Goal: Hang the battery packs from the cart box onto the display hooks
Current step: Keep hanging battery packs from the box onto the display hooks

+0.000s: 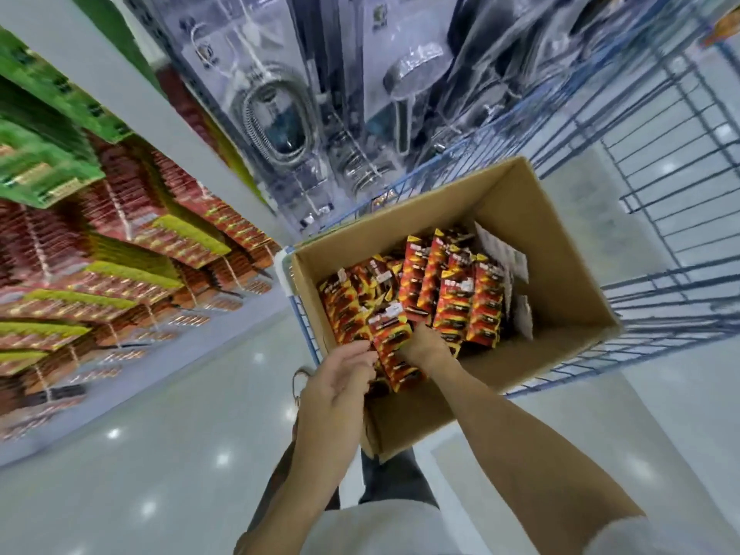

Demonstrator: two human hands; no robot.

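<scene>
Head view: both hands on a strip of packs at the box's near edge

Head view looks down into an open cardboard box point(560, 274) sitting in a blue wire cart point(660, 186). Red and orange battery packs point(460, 290) lie in rows on the box floor, mostly toward its left and middle, with a few white card backs against the right of the pile.

One strip of packs point(394, 346) is raised at the near left edge of the box, tilted, its top toward the pile and its lower end over the box wall. It lies between the two hands. The left hand point(336, 390) is just outside the box wall, its grip narrow, with fingertips pinching the strip's left edge. The right hand point(426, 346) reaches in from the near side; its fingers curl against the strip's right side and over the packs beneath. How much of the strip that grip encloses is hard to tell, since the hand hides its own fingertips.

To the left, display hooks point(120, 274) carry dense rows of red packs with green ones above, all blurred. Shower sets point(400, 86) in clear packaging hang beyond the cart. A glossy pale floor point(160, 454) runs below.
</scene>
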